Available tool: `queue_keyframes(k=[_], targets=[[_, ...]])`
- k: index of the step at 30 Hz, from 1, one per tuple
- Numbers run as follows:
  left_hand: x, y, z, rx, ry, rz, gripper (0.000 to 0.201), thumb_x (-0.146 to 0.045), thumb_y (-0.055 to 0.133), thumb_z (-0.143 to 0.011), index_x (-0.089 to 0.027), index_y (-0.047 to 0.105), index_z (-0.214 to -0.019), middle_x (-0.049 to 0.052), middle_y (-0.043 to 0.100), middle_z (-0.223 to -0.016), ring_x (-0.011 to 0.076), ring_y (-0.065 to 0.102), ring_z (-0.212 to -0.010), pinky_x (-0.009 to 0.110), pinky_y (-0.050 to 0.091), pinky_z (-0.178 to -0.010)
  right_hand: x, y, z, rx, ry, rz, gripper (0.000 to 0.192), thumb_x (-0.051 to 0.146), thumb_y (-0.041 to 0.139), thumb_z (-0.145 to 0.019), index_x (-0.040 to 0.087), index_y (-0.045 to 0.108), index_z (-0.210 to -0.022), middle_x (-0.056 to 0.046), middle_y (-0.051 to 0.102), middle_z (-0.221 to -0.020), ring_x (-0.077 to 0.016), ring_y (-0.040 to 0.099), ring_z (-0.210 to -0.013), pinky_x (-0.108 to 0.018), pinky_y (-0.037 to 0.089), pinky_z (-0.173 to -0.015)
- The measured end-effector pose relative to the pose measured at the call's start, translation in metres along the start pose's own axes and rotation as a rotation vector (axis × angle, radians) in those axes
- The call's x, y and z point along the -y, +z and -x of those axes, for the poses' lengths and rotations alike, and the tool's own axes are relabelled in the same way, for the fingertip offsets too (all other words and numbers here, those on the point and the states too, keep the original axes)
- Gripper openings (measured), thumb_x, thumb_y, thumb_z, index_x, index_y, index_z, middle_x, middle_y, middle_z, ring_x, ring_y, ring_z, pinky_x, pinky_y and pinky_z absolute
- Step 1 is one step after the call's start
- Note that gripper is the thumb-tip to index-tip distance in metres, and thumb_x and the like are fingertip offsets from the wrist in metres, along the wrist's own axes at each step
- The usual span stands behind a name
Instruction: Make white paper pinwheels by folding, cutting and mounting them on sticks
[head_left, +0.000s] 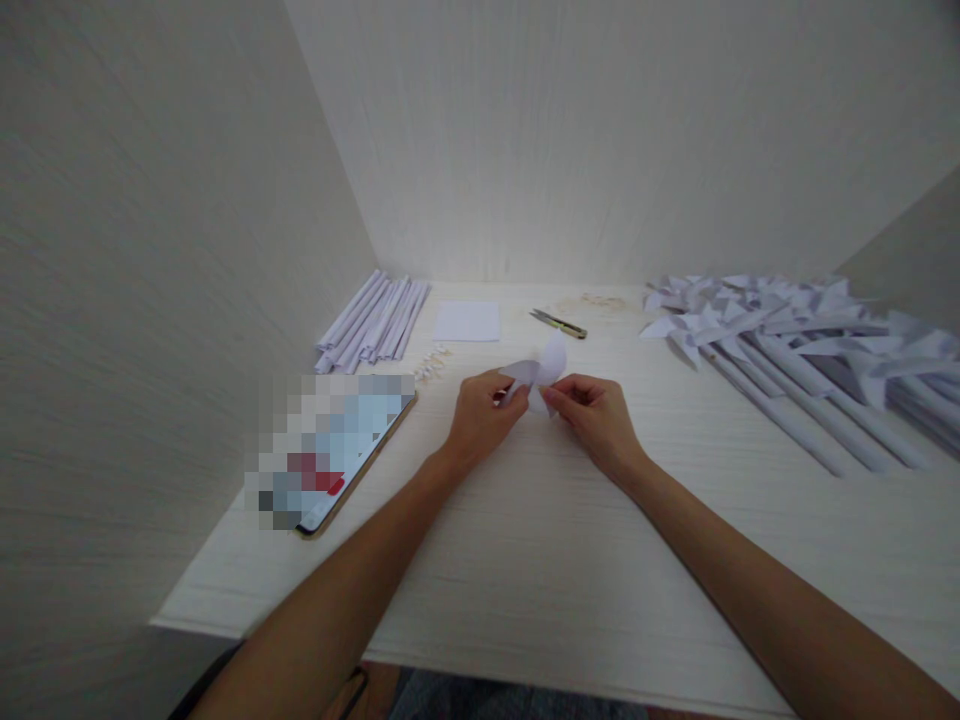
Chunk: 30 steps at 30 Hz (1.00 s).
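Both hands, left and right, pinch a paper piece above the table, probably folding pinwheel blades; next, its curled corners need gathering at the centre.

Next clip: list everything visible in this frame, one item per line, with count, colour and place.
folded paper piece: one, white, held between both hands above the table's middle
rolled paper tubes: a bundle, count unclear, white, back left by the wall
paper sheet: one, white, flat at the back centre
cutter: one, dark with a yellowish handle, right of the sheet
small pale bits: several, white, in front of the tubes
tablet: one, screen blurred, left side
paper pinwheels on sticks: many, white, piled at right
table: one, whitish woodgrain
left hand: pinching the paper piece
right hand: pinching the paper piece
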<state>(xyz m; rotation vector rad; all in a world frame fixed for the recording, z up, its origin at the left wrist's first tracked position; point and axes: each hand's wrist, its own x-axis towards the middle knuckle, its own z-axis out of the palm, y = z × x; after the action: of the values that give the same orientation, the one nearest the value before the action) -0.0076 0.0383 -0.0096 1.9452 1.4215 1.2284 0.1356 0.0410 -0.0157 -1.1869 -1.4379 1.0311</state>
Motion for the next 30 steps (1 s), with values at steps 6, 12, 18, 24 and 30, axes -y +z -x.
queue_keyframes(k=[6, 12, 18, 24, 30], targets=[[0.003, 0.0, -0.001, 0.015, 0.017, -0.003, 0.026, -0.027, 0.047, -0.072, -0.015, 0.052, -0.05, -0.002, 0.048, -0.05, 0.0097, 0.043, -0.052, 0.021, 0.032, -0.048, 0.001, 0.0, 0.0, 0.006, 0.016, -0.026, 0.019, 0.032, 0.063, -0.061, 0.015, 0.058, -0.055, 0.003, 0.049, -0.045, -0.0066, 0.036, -0.04, -0.022, 0.026, -0.039], [0.005, 0.001, -0.001, -0.008, 0.082, -0.05, 0.029, -0.025, 0.05, -0.072, -0.015, 0.047, -0.045, -0.004, 0.042, -0.047, 0.0086, 0.041, -0.049, 0.022, 0.029, -0.048, 0.001, 0.0, 0.001, 0.008, 0.025, 0.031, 0.021, 0.033, 0.061, -0.062, 0.015, 0.055, -0.053, 0.004, 0.046, -0.043, -0.0071, 0.034, -0.04, -0.022, 0.025, -0.039], [0.005, 0.0, -0.001, 0.004, 0.114, -0.053, 0.026, -0.023, 0.049, -0.073, -0.014, 0.052, -0.049, -0.003, 0.045, -0.05, 0.0084, 0.042, -0.05, 0.022, 0.029, -0.049, 0.01, 0.0, 0.008, -0.075, -0.229, 0.384, 0.019, 0.025, 0.057, -0.066, 0.016, 0.053, -0.05, 0.001, 0.049, -0.049, -0.0097, 0.039, -0.048, -0.025, 0.029, -0.048], [0.005, -0.001, -0.001, 0.06, 0.145, -0.049, 0.025, -0.021, 0.048, -0.074, -0.014, 0.053, -0.051, -0.003, 0.046, -0.052, 0.0086, 0.043, -0.051, 0.021, 0.03, -0.049, 0.007, 0.002, 0.005, 0.038, 0.14, 0.102, 0.022, 0.033, 0.056, -0.063, 0.016, 0.051, -0.05, 0.005, 0.037, -0.039, -0.0074, 0.029, -0.038, -0.023, 0.021, -0.039], [0.005, -0.002, -0.001, 0.093, 0.162, -0.019, 0.02, -0.019, 0.049, -0.074, -0.014, 0.059, -0.058, -0.002, 0.051, -0.056, 0.0089, 0.047, -0.054, 0.021, 0.033, -0.052, 0.011, 0.0, 0.012, -0.059, -0.292, 0.506, 0.021, 0.023, 0.051, -0.068, 0.016, 0.049, -0.048, 0.001, 0.046, -0.049, -0.009, 0.035, -0.047, -0.025, 0.025, -0.047]])
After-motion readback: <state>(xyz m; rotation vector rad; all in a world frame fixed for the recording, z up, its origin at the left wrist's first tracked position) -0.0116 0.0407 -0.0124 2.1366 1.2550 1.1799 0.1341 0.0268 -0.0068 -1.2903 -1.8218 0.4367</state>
